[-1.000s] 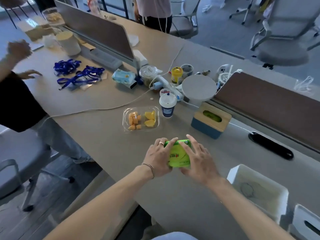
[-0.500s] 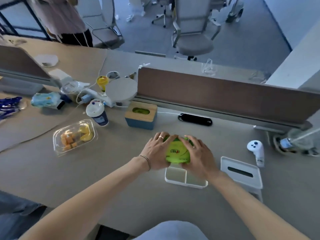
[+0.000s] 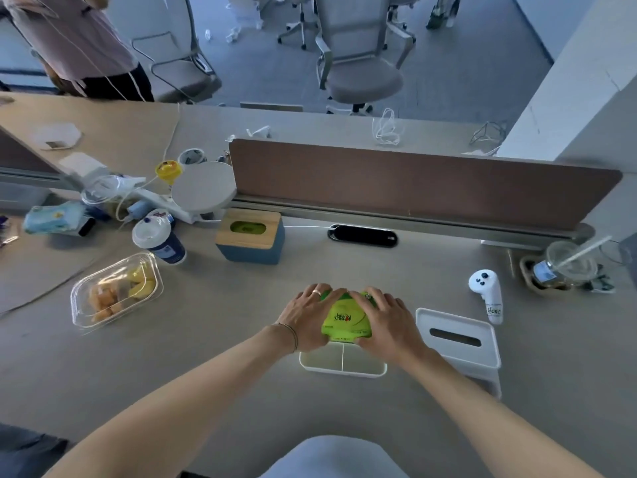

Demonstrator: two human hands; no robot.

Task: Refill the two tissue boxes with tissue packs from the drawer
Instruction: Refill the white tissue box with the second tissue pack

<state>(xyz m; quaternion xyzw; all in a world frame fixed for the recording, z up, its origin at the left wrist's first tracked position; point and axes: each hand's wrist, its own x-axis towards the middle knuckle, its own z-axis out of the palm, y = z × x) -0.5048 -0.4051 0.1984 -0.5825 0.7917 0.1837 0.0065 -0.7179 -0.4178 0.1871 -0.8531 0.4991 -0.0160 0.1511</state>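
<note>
A green tissue pack sits in the mouth of an open white tissue box near the desk's front. My left hand grips the pack's left side and my right hand grips its right side. The pack's lower part is hidden inside the box. The box's white lid, with a slot, lies just to the right. A second tissue box, blue with a wooden top, stands farther back; green shows through its oval opening.
A clear tray of cut fruit and a lidded cup are at the left. A white controller and a plastic cup with a straw are at the right. A brown divider runs behind. A person stands at the far left.
My view swung right along the desk. Both hands carried the green pack over to the open white box and lowered it into the box's mouth.
</note>
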